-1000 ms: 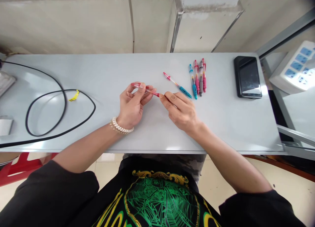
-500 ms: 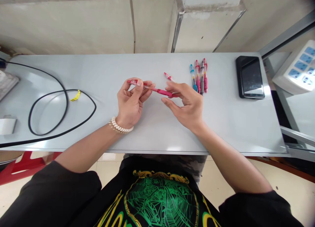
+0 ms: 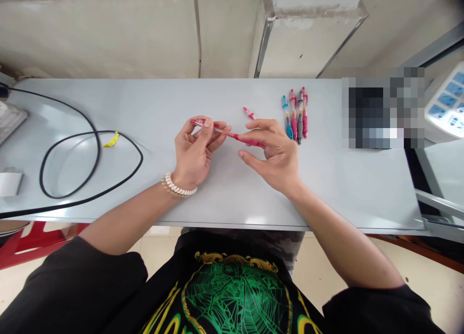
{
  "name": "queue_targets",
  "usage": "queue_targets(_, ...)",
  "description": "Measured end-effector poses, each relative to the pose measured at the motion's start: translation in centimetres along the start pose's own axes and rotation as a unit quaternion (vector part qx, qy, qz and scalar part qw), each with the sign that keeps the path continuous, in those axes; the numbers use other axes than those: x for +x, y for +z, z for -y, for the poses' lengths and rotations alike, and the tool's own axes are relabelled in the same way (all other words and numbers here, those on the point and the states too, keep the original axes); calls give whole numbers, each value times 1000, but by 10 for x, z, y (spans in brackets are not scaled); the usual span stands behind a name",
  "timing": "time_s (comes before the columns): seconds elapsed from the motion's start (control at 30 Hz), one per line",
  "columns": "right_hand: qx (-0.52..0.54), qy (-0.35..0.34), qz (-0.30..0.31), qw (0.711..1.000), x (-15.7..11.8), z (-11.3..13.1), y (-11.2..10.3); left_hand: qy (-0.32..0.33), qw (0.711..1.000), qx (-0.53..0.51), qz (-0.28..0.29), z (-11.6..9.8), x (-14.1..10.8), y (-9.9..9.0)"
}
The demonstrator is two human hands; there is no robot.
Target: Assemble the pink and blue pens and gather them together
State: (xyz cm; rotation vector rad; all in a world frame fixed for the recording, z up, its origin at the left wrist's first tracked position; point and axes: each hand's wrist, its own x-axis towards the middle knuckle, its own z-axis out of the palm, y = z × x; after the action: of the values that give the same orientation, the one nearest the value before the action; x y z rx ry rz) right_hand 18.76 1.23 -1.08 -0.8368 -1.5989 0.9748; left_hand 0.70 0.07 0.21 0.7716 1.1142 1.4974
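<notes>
My left hand (image 3: 195, 148) is closed, with thumb and fingers pinching the clear end of a red pen (image 3: 227, 133). The pen is held above the table, sloping slightly down to the right. Its pink grip end reaches to my right hand (image 3: 273, 152). The right thumb stands apart from the fingers, below the grip, while the fingers curve over and beside its end. Whether they press on it is hard to see. Just behind the right fingers lies a clear pen piece with a red tip (image 3: 249, 112), partly hidden by the hand.
Several pens (image 3: 300, 116), blue, red and grey, lie side by side at the back right of the table (image 3: 217, 198). A black cable (image 3: 97, 160) with a yellow tag (image 3: 111, 140) loops at left, near a white block (image 3: 10, 183). A pixelated dark object (image 3: 366, 116) and a power strip (image 3: 447, 99) are at right.
The grip end of the pen has shifted slightly as my right fingers rose a little around it. My left hand keeps its pinch. The view has turned slightly.
</notes>
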Motion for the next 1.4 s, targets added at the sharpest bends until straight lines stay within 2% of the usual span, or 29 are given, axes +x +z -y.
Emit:
queue_targets(0.07,20,36,15,999,-1,0,1,-4,1000,6,1,0,-1,1)
queue_targets(0.13,-7,34,24,999,-1,-1,2,-8,1000,13,4,1,-1,0)
queue_targets(0.2,-86,-36,14,996,-1,-2,0,-8,1000,11,-1,1,1,-1)
queue_targets(0.27,-173,-131,-5,976,0,-4,-3,-6,1000,2,-19,3,4,-4)
queue_targets(0.33,-242,-185,-5,953,1,-8,-7,-7,999,-3,-41,3,8,-7)
queue_targets(0.5,-348,-186,24,919,-1,-15,-11,-25,999,-7,-37,4,13,-10)
queue_targets(0.6,-323,-175,17,930,0,-10,-15,-39,998,-40,-41,0,16,-11)
queue_targets(0.73,-245,-142,-7,959,1,3,-17,-109,988,-99,-42,-8,21,-14)
queue_targets(0.87,-196,-163,1,967,0,9,-12,-135,985,-101,-22,-10,21,-15)
queue_targets(1.03,-220,-168,17,961,-4,2,-8,-89,995,-47,-13,-1,15,-12)
queue_targets(1.2,-275,-221,-3,936,-4,-5,-4,-8,1000,4,-19,1,6,-4)
queue_targets(1.33,-251,-222,15,942,-4,-2,3,-7,999,37,-11,1,-1,2)
queue_targets(1.4,-231,-232,3,945,-5,-1,5,-12,999,39,-5,2,-3,3)
